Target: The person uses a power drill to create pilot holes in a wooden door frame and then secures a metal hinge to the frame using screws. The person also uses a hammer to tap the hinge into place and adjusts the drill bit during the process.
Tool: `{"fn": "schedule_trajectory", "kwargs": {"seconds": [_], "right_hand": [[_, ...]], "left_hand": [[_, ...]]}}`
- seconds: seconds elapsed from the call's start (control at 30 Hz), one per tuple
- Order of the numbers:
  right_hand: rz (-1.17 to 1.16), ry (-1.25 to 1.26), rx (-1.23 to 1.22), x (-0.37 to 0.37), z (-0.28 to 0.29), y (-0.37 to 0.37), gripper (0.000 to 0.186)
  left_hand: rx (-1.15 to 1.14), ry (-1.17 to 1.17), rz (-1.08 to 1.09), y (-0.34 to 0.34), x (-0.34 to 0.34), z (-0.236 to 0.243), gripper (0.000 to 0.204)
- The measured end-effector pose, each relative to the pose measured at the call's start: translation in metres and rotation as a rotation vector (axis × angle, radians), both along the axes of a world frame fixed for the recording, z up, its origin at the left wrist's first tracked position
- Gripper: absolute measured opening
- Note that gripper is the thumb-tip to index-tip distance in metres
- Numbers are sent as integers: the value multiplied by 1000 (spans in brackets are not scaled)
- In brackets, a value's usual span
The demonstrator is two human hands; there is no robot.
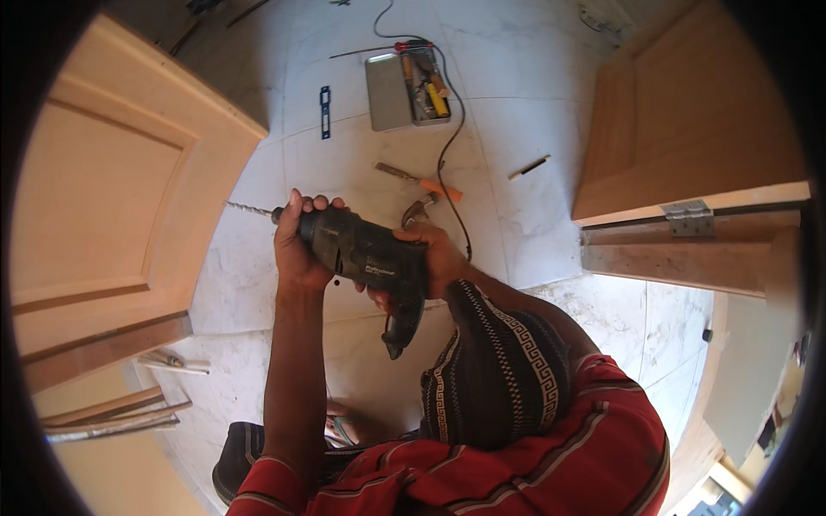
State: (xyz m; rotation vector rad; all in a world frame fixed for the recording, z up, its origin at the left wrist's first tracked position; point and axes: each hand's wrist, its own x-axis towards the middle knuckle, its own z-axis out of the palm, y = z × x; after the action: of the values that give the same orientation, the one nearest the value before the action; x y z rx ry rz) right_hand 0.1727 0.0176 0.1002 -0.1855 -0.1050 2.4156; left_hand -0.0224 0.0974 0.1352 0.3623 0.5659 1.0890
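I hold a dark corded power drill [370,252] level across the middle of the view. A long twist drill bit [249,208] in its chuck points left, its tip near the edge of a wooden door leaf [206,172]. My left hand [301,245] wraps round the front of the drill just behind the chuck. At the rear, my right hand [434,258] is closed on the body by the handle; some of its fingers are hidden behind the drill. Beyond the drill, a hammer [420,209] lies on the floor, partly covered by it.
An orange-handled chisel [439,188], a pencil [529,167] and a slotted metal plate [325,112] lie on the tiled floor. Farther off sits an open metal tin [391,92] of tools. A black cable [461,129] snakes past it. Another hinged wooden door [688,120] stands right.
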Motion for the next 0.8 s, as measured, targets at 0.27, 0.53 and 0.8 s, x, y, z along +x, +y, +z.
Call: {"fn": "schedule_trajectory", "kwargs": {"seconds": [0.27,0.53,0.8], "right_hand": [[-2,147,-19,16,-15,-9,75],[2,1,-109,8,-13,-15,76],[-42,-10,77,10,-17,-12,78]], "left_hand": [[-86,152,-2,-7,31,7,27],[-120,157,22,-9,28,11,28],[-267,173,-21,-4,41,6,28]]}}
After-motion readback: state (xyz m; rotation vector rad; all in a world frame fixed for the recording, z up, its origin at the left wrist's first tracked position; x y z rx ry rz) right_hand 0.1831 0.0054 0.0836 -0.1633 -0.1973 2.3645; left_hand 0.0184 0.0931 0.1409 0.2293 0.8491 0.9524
